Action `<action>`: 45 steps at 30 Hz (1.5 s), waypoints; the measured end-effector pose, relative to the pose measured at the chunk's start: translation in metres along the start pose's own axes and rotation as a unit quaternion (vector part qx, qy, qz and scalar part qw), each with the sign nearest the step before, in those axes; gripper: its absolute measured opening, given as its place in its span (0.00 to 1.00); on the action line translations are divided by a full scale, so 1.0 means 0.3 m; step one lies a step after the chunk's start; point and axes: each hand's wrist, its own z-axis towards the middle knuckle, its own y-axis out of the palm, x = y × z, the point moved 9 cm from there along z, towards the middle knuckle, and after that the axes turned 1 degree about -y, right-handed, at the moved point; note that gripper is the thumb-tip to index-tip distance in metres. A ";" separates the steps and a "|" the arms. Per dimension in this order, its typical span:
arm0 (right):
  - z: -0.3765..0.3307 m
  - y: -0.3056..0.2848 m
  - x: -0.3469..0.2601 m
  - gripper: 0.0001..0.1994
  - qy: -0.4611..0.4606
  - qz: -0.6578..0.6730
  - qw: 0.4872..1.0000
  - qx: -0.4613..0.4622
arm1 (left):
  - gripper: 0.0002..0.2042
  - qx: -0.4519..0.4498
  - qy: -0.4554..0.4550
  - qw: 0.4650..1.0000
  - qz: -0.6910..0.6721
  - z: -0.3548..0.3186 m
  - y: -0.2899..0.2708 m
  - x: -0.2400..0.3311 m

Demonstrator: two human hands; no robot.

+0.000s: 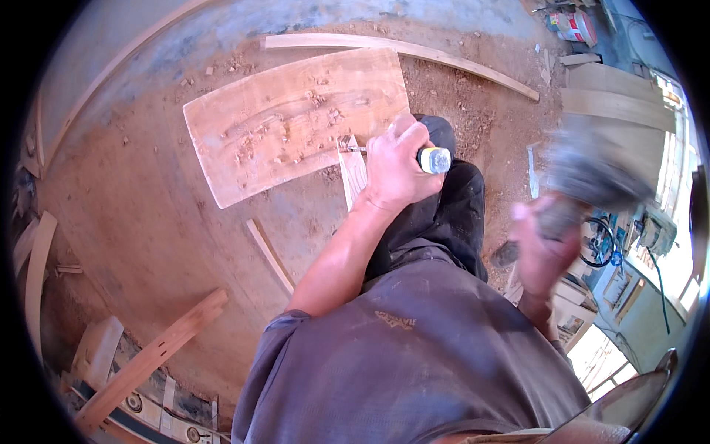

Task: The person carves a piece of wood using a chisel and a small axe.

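My left hand is closed round a chisel with a yellow and clear-ended handle. Its metal blade pokes out past my fingers onto the end of a narrow wooden piece. That piece rests against the near edge of a wide pale board strewn with chips. Off to the right, my right hand grips the handle of a mallet, raised and smeared by motion. The dark mallet head is too blurred to show its material.
A long wooden strip lies beyond the board. A slotted wooden beam is at lower left, with a thin stick nearer me. At right are a power tool, cables and a bucket. Chips litter the dusty floor.
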 end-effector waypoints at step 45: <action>-0.214 0.244 0.573 0.19 0.266 0.039 0.926 -0.263 | 0.07 0.173 -0.089 0.953 -0.231 0.085 -0.352 -0.054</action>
